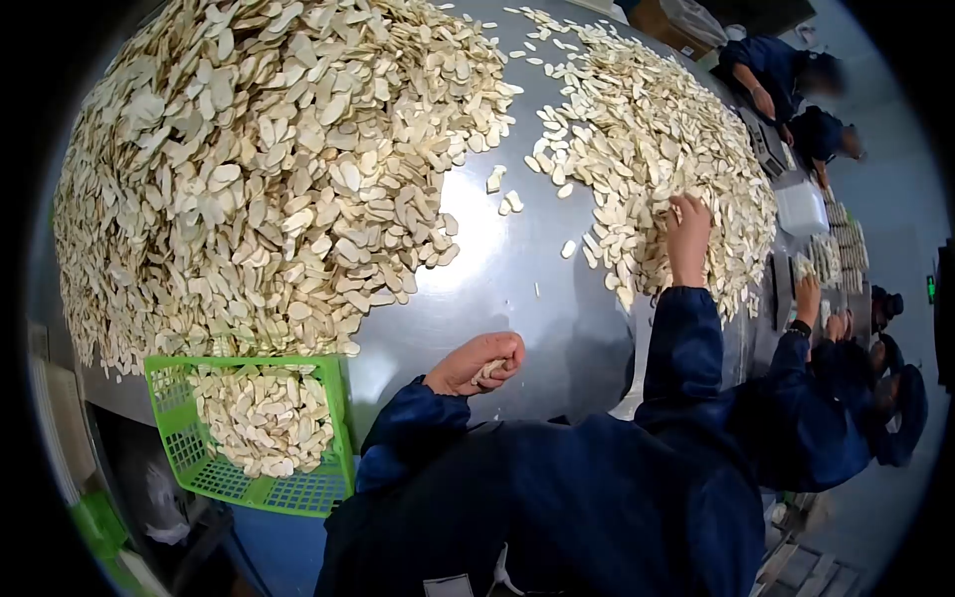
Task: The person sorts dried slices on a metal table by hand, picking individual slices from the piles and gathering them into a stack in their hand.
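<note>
My left hand is closed around a few pale dried slices, held low over the steel table near my body. With its back turned up, my right hand reaches into the right-hand heap of slices. Its fingers are bent together and the tips touch the heap; whether a slice is between them is hidden. A larger heap of similar slices rises at the left.
A green plastic basket partly filled with slices stands at the table's left front edge. Several loose slices lie between the heaps. Co-workers in dark blue stand along the right, near a white tub and trays of slices.
</note>
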A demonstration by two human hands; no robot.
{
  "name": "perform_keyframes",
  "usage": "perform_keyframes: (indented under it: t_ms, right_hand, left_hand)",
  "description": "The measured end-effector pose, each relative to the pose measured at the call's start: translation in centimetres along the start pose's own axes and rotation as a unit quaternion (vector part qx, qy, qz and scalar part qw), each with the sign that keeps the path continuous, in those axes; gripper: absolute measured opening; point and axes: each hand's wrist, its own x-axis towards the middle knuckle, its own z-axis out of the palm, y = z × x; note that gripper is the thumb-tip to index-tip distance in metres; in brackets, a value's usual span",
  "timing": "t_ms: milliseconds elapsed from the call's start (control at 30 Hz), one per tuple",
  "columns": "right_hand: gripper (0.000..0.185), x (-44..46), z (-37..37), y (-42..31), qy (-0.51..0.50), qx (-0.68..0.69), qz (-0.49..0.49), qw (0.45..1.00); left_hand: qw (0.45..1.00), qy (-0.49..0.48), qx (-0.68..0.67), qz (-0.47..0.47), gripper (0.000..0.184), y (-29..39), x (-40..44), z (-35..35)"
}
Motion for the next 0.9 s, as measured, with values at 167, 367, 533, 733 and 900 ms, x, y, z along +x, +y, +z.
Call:
perform_keyframes:
  t_ms: [167, 367, 533, 733, 900]
  right_hand:
    - [0.013, -1.1, 0.9, -3.2, -0.068, 0.146, 0.058, 0.985]
    - [0.013, -2.5, 3.0, -6.7, -0.116, 0.021, -0.039, 0.992]
    - [0.012, -3.0, 2.7, -7.3, -0.221, 0.142, -0.047, 0.964]
    - [0.014, -1.0, 1.5, -4.9, -0.186, 0.104, 0.047, 0.976]
    - [0.012, -1.1, 4.5, -6.2, -0.15, 0.011, -0.007, 0.989]
  left_hand:
    - [0.999, 0.046, -0.022, 0.007, 0.028, -0.1, 0.3, -0.1]
    - [0.998, 0.061, -0.029, -0.001, 0.028, 0.0, 0.5, 0.0]
    - [0.998, 0.054, -0.036, 0.005, 0.028, 0.0, 0.4, 0.0]
    - [0.997, 0.061, -0.037, 0.007, 0.028, -0.2, 0.7, -0.1]
    - [0.999, 0.017, -0.049, 0.005, 0.023, -0.2, 0.5, -0.9]
